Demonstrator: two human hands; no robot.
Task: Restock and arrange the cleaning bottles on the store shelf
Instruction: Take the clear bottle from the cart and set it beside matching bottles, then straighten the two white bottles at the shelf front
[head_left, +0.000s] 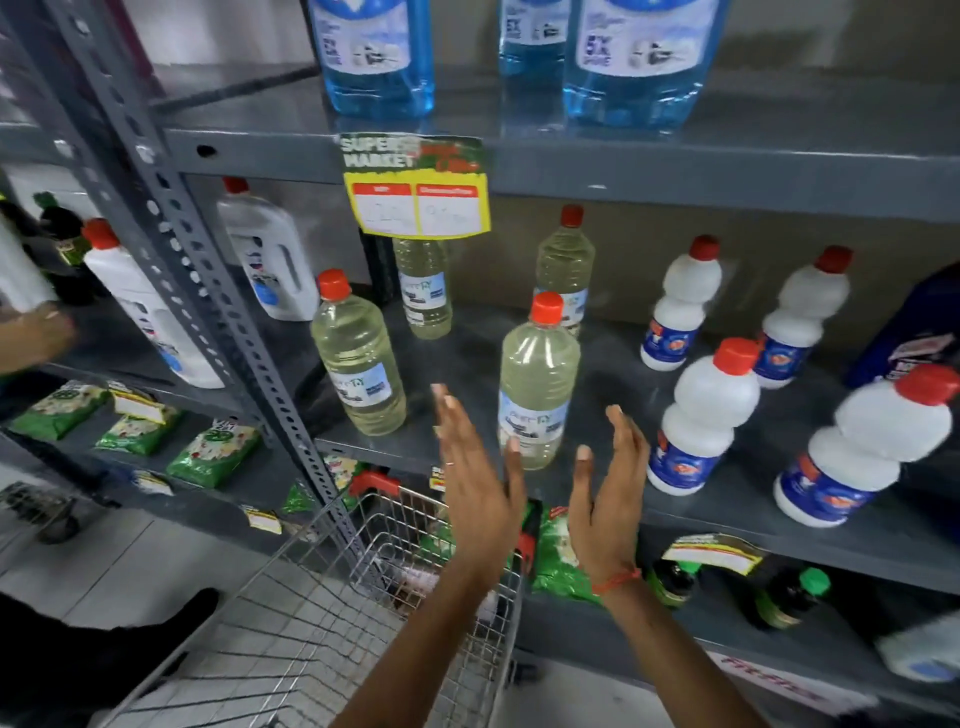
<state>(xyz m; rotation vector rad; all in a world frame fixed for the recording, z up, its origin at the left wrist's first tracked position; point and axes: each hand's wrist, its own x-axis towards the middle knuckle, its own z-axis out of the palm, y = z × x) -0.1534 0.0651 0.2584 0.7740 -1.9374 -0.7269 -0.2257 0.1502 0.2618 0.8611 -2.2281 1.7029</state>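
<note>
Pale yellow bottle (537, 379) stands upright, red cap up, near the shelf (701, 499) front edge. Left hand (478, 483) and right hand (608, 499) flank it, both spread flat, holding nothing. Tag (415, 182) reads "SUPER MARKET".

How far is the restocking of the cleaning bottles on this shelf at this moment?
Done: four clear bottles with pale liquid and four white bottles already stand upright on the middle shelf. In hand: nothing is gripped; the open left hand and right hand flank the front clear bottle without closing on it. Left: the bottles stand scattered with gaps, so lining them up remains.
</note>
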